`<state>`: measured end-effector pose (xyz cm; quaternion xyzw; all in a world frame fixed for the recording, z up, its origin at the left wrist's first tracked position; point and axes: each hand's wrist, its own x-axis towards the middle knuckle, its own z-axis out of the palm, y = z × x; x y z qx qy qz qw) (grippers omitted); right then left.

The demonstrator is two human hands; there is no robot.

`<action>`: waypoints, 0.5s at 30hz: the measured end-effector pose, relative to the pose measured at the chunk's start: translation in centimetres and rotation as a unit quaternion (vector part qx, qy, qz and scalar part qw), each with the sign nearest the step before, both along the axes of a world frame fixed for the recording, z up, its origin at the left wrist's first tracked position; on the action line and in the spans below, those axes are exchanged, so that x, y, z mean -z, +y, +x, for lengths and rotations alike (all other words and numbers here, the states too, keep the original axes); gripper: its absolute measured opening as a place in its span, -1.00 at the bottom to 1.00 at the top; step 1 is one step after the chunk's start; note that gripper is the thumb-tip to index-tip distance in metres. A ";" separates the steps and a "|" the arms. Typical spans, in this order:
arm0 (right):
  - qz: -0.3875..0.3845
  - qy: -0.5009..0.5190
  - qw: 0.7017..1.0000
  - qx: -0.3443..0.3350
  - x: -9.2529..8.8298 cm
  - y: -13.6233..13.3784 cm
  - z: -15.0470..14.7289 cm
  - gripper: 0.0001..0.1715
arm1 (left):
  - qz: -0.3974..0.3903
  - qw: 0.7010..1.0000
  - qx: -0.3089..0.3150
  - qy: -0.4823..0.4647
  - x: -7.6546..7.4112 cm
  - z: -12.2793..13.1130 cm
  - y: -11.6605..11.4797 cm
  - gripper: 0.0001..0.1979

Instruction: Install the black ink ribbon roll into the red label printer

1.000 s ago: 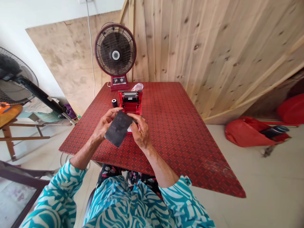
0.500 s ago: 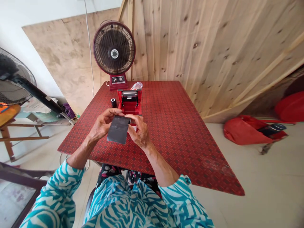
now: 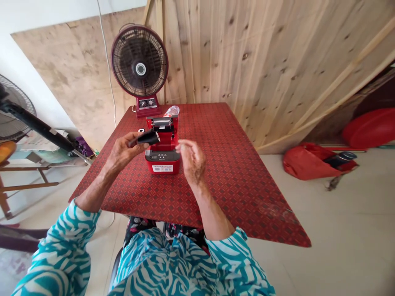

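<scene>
My left hand (image 3: 126, 152) is closed on a black roll (image 3: 148, 137), gripping it between thumb and fingers above a red label printer (image 3: 163, 164). The roll lies tilted, with a pale end facing right. Below it the printer stands with its lid (image 3: 162, 122) raised and a printed white label on its front. My right hand (image 3: 193, 162) hovers at the printer's right side, fingers loosely bent and apart, with nothing seen in them. Behind my left hand a second black roll with a white core (image 3: 141, 130) shows partly on the table.
A red patterned cloth covers the table (image 3: 234, 176). At its back stand a dark red fan (image 3: 140, 68) and a clear plastic bottle (image 3: 173, 111) lying behind the printer. A floor fan (image 3: 40, 127) leans in from the left. A red bag (image 3: 302, 160) lies on the floor at right.
My right hand has let go of the dark sheet-like piece and moved right. My left hand has tilted it and shifted left, uncovering the printer's front. The view has turned slightly.
</scene>
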<state>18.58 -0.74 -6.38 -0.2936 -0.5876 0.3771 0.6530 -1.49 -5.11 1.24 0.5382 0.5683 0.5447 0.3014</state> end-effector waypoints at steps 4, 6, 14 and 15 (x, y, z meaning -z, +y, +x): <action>0.020 -0.057 0.998 -0.024 0.0 -0.7 -0.8 -0.71 | 0.085 0.995 0.033 -0.033 1.9 2.5 -0.2 -0.54; 0.000 -0.029 0.998 -0.055 0.0 -1.0 -1.3 -0.67 | 0.124 0.992 0.019 -0.013 3.0 3.8 -0.5 -0.57; -0.113 0.111 0.979 -0.125 -0.3 -1.1 -2.0 -0.60 | 0.221 0.953 -0.040 0.203 4.1 5.9 -1.1 -0.73; -0.121 0.122 0.976 -0.134 -0.4 -1.1 -2.1 -0.59 | 0.241 0.944 -0.040 0.223 4.2 5.9 -1.1 -0.73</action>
